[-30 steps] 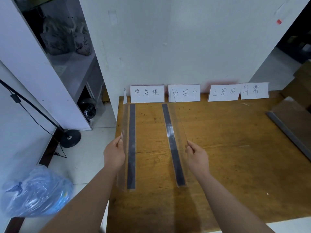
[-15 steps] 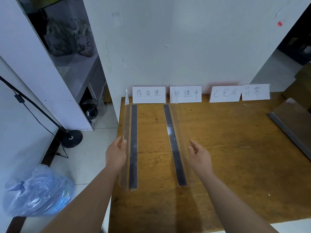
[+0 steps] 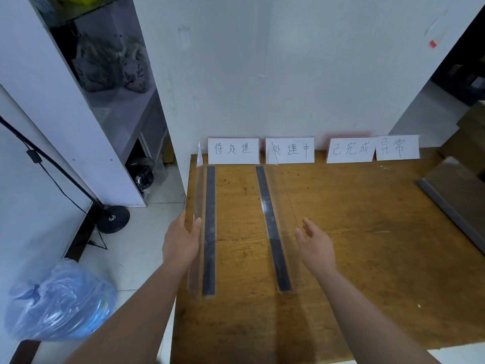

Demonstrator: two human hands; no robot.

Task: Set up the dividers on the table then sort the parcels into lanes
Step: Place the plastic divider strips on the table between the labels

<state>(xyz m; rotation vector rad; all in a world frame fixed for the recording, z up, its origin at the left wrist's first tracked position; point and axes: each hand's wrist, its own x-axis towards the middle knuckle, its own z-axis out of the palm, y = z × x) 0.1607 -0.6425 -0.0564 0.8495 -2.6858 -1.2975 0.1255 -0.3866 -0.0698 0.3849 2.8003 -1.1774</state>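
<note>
Two clear plastic dividers with dark base strips stand lengthwise on the wooden table. The left divider runs along the table's left edge, and my left hand grips its clear wall about halfway along. The second divider stands to the right of it. My right hand hovers open just right of that divider, fingers spread and apart from the plastic. Four handwritten paper labels lean against the wall at the far edge. No parcels are in view.
More dividers lie stacked flat at the table's right edge. A blue plastic bag sits on the floor at the left, near a black lamp stand base. A white shelf unit stands beyond the table's left side.
My right hand has let go of the second divider and drawn slightly to the right. My left hand keeps its grip on the left divider. The camera has tilted up a little.
</note>
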